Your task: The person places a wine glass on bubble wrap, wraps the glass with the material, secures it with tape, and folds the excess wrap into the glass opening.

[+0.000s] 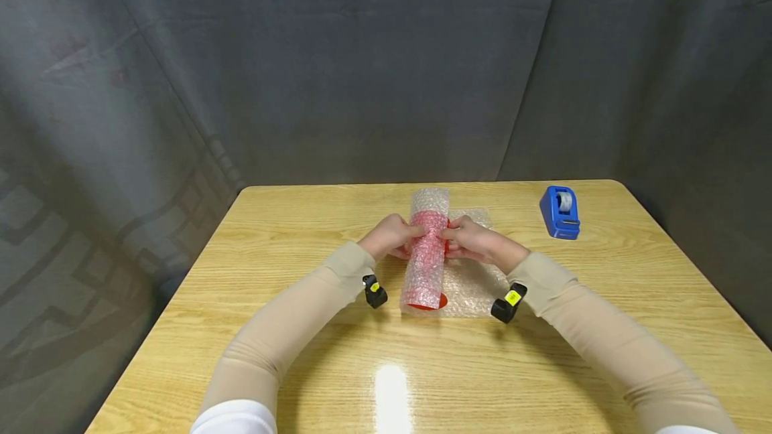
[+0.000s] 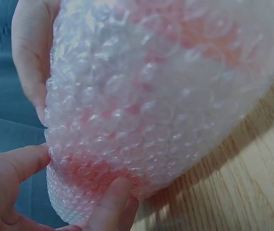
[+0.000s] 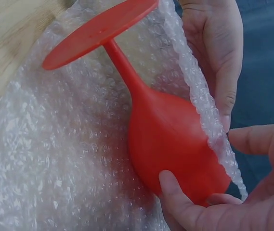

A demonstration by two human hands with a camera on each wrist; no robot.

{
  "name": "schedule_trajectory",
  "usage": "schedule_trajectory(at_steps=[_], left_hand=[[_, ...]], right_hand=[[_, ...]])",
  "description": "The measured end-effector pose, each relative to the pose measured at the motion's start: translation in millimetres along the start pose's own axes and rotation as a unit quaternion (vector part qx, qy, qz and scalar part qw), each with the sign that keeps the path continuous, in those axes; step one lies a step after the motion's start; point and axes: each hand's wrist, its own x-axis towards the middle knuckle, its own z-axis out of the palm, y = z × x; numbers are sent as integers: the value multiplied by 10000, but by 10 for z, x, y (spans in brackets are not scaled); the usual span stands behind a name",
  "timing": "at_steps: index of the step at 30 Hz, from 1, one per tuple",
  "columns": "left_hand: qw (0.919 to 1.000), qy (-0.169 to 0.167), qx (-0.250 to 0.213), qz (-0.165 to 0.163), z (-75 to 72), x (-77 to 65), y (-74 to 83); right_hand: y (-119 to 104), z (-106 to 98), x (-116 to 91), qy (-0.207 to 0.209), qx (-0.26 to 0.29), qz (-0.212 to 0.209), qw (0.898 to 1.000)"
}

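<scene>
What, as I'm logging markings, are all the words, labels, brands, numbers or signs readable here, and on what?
Nothing is readable.
Left wrist's yellow label: any print too small.
Right wrist's yellow label: any print too small.
Blue tape dispenser: any print too small.
Grey curtain: faint pattern, too unclear to read.
Red goblet and bubble wrap: none seen.
</scene>
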Motion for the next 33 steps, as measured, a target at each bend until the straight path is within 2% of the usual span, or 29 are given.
schedule_trajectory(at_steps=[10,21,29,33], left_hand=[[10000,-23,-63,-27,6,3,-4],[9995,178,-161,-225,5,33,-13],[9991,85,-267,-310,-13,47,-24],[9992,126,-173,-352,-20,38,-24]], right_hand=[[38,20,36,30,82,-33,10000],[39,23,24,81,114,-71,9999],[32,28,6,58,169,-63,9998],[32,31,3,62,177,-36,9998]])
